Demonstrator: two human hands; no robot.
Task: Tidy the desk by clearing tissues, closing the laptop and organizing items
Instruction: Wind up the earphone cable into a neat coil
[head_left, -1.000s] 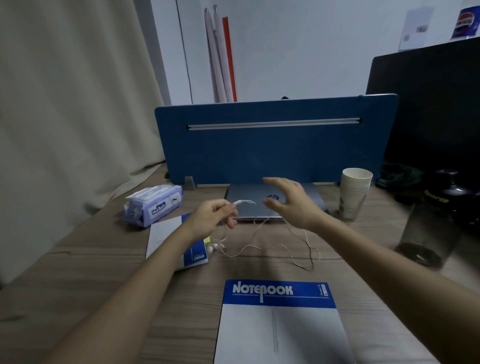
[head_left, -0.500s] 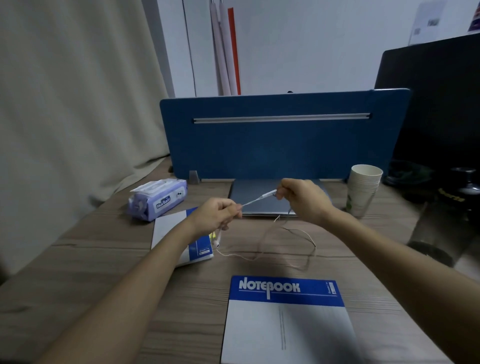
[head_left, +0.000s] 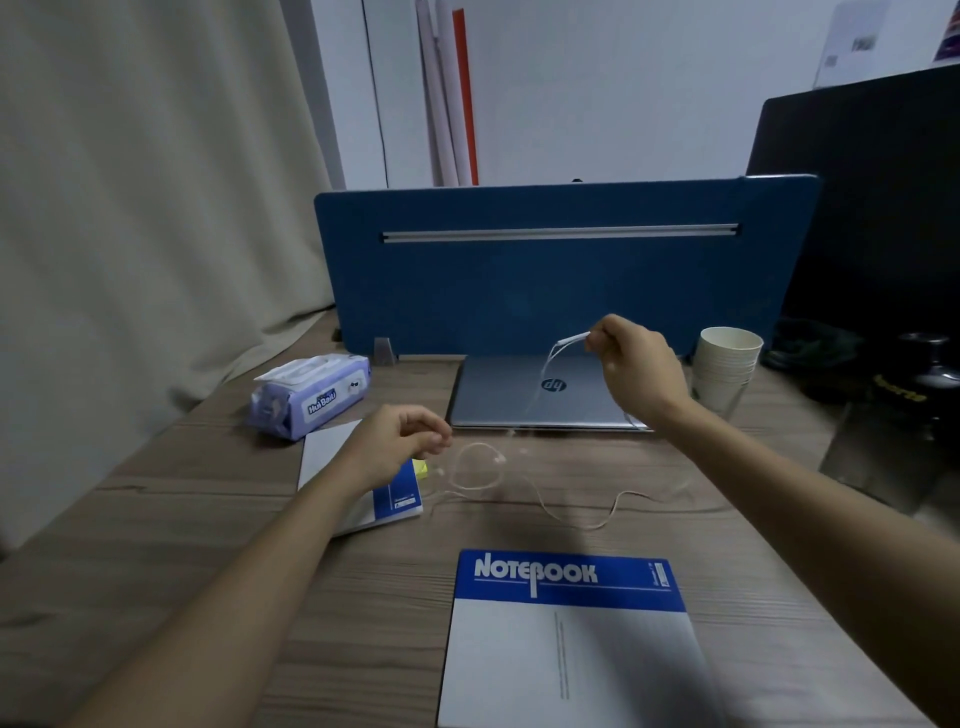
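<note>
A white earphone cable (head_left: 524, 486) lies in loops on the wooden desk (head_left: 156, 519). My right hand (head_left: 631, 366) pinches its plug end and holds it raised above the closed silver laptop (head_left: 519, 400). My left hand (head_left: 400, 447) hovers low over a small blue-and-white notebook (head_left: 400, 501), fingers curled, pinching the cable where it reaches the fingertips. An earbud (head_left: 501, 458) rests on the desk beside that hand. A purple pack of wet tissues (head_left: 311, 395) sits at the left.
A large notebook (head_left: 571, 639) lies at the near edge. A stack of paper cups (head_left: 727, 364) stands right of the laptop, with a dark clear tumbler (head_left: 883, 452) further right. A blue divider panel (head_left: 545, 291) closes off the desk's back.
My right hand took the plug end from my left and lifted it up and to the right. My left hand dropped lower toward the small notebook, and the cable hangs slack between them.
</note>
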